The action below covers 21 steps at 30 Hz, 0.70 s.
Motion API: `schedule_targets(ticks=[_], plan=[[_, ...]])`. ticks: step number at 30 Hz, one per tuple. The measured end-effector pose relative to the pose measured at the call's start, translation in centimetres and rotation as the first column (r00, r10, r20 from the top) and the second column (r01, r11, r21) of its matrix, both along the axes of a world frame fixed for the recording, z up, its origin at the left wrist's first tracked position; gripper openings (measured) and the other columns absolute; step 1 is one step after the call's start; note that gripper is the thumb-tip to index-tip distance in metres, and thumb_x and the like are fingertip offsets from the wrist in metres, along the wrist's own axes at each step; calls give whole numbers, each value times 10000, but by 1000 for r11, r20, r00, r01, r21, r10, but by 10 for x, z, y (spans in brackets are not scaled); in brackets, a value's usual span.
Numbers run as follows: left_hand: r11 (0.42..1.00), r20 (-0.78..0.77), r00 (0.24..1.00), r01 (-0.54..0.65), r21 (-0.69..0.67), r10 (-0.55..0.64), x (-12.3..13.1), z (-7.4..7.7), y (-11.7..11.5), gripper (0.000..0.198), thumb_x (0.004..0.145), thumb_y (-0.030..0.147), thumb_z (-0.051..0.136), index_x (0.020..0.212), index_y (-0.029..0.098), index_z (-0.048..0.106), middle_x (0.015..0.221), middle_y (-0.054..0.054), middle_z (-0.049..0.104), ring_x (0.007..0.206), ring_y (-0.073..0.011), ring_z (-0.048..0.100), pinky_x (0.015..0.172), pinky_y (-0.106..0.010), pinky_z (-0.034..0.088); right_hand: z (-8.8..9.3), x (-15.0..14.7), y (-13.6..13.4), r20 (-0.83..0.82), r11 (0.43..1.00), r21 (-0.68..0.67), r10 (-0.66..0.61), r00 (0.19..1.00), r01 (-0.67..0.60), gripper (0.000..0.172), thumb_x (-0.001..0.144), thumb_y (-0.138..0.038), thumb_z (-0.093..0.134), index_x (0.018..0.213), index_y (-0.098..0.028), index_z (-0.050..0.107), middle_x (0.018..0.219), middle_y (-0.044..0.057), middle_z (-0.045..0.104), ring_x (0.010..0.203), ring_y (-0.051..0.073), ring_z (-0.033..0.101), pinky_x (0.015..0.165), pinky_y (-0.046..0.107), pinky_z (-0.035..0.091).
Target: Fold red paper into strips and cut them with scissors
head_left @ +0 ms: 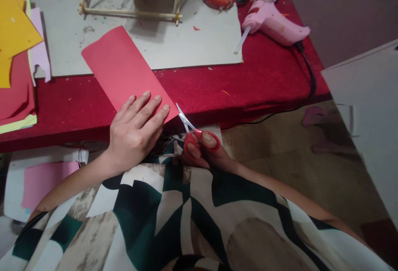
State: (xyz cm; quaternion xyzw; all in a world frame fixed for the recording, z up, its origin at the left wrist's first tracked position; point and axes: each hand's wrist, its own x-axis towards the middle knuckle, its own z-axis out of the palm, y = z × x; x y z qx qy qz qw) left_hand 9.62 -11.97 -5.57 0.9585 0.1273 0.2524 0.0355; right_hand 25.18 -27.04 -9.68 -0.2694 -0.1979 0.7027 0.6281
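The left hand (135, 134) spreads over red paper (124, 66), any pinch hidden, while the right hand (213, 157) grips scissors (185, 120) at its corner, cutting seemingly underway and calling for steady paper.

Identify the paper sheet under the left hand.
The red sheet beside the scissors: the left hand rests on it, while the stacked papers, red ones included, lie farther left.

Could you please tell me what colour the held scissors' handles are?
The scissors' handles are red, showing best in the head view.
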Motion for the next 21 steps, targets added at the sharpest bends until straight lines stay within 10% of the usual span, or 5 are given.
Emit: schedule_targets(ticks=[8,12,14,18,21], plan=[[998,-102,994,25,-54,-30,-9,21,13,335,965,301,640,1264,168,715,1343,-143,714,1313,-337,633,1159,-570,443,11,45,-17,420,970,-99,245,874,-224,560,761,-712,742,674,-163,673,468,-47,482,386,73,344,392,240,196],[954,-76,990,92,-285,-118,-18,46,12,580,916,418,718,1430,176,600,1444,-174,639,1379,-351,572,1206,-601,370,45,63,-19,666,998,-20,59,743,-61,588,700,-748,771,580,-190,632,506,1,539,407,103,386,392,272,239],[874,57,988,157,-461,-147,-17,56,3,644,903,396,744,1487,206,548,1443,-158,644,1332,-310,618,1169,-505,456,63,58,-9,762,994,70,0,648,-83,520,801,-641,752,567,-203,597,491,4,527,433,120,423,429,281,286],[514,192,965,258,-818,-180,-2,63,-16,576,972,408,644,1505,222,530,1388,-128,689,1201,-260,708,980,-357,606,90,31,25,945,967,199,-145,294,-161,389,836,-351,757,571,-201,515,509,-37,467,478,86,381,483,251,265],[425,253,965,255,-869,-61,8,58,-19,419,1041,420,498,1362,195,644,1259,-111,754,1102,-233,743,930,-340,623,100,19,48,962,952,249,-221,163,-181,199,783,-211,730,674,-202,563,594,-34,561,530,94,455,517,235,302]])
